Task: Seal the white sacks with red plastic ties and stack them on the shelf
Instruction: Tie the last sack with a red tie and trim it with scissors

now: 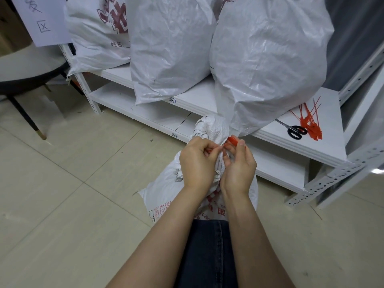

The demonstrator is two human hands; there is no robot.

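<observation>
A white sack (166, 190) with red print stands on the floor against my knee, its gathered neck (212, 127) bunched above my hands. A red plastic tie (233, 140) runs around that neck. My left hand (196, 163) pinches one end of the tie, and my right hand (239, 165) pinches its red head. Three filled white sacks stand on the shelf (311, 142): one at the left (97, 34), one in the middle (168, 48), one at the right (268, 59).
Spare red ties (310, 121) and black-handled scissors (296, 130) lie on the shelf's right end. A lower shelf board (145, 109) sits beneath. A dark-legged table (27, 65) and a paper sign (41, 19) are at the left. The floor is beige tile.
</observation>
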